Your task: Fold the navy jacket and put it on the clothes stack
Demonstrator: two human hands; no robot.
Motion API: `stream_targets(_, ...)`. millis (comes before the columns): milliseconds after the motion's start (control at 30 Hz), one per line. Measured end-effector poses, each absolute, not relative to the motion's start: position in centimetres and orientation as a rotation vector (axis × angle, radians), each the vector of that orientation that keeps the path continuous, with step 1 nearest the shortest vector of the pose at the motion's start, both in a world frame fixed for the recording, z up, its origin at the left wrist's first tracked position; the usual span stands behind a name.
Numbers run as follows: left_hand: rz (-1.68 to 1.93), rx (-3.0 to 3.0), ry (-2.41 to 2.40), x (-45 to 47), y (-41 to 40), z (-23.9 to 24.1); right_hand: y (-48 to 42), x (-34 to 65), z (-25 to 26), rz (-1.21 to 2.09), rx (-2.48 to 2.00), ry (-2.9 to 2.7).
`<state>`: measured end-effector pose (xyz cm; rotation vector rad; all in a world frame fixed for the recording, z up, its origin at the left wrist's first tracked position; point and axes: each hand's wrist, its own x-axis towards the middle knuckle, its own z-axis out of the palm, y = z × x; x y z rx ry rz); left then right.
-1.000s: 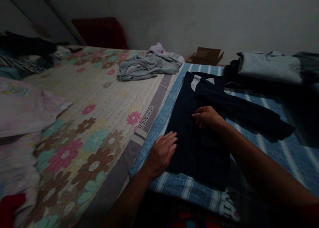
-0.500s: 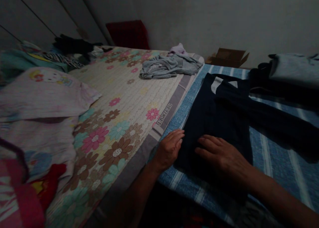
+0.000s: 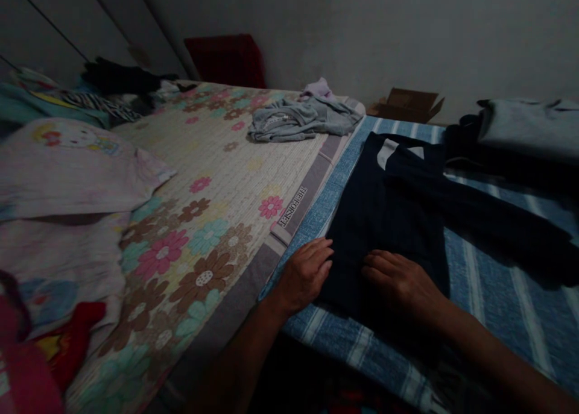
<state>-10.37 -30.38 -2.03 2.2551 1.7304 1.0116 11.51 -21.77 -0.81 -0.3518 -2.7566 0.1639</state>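
Note:
A dark navy long-sleeved top (image 3: 380,215) lies spread on the blue striped bedding, with a white patch near its collar. One sleeve stretches out to the right. At the garment's left edge, my left hand (image 3: 306,273) rests with its fingers extended and close together, the fingertips touching the cloth. My right hand (image 3: 400,281) lies on the lower middle of the top, palm down, fingers slightly bent over the fabric. Neither hand visibly grips the cloth. The underside of my right hand is hidden, and the top's lower part is very dark.
A crumpled grey garment (image 3: 303,119) lies on the flowered mattress cover (image 3: 226,179). Folded clothes (image 3: 529,125) are stacked at the right. A cardboard box (image 3: 407,105) stands by the wall. Pink bedding (image 3: 81,167) and a red cloth (image 3: 75,341) lie at the left.
The view has turned slightly right, so everything sits a little further left. My right hand's fingers have drawn closer together on the cloth. My left hand stays at the top's edge.

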Motion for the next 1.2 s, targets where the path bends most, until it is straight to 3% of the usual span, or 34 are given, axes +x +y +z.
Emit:
stream_targets(333, 0.821, 2.392, 1.753, -9.0, -30.4, -0.1, -21.0, 12.5, 0.7, 0.381, -0.427, -2.573)
stream_targets(633, 0.546, 2.579, 1.723, -8.1, -30.1, -0.8, -20.8, 17.1, 3.7, 0.397, -0.829, -2.375)
stream_targets(1000, 0.427, 2.686, 1.722, -6.2, -30.7, 0.0, -22.9, 16.8, 2.7, 0.499, -0.734, -2.762)
stream_targets(1200, 0.433, 2.646, 1.743, -5.6, -30.8, -0.7, -23.5, 14.3, 2.7, 0.459, -0.943, -3.115)
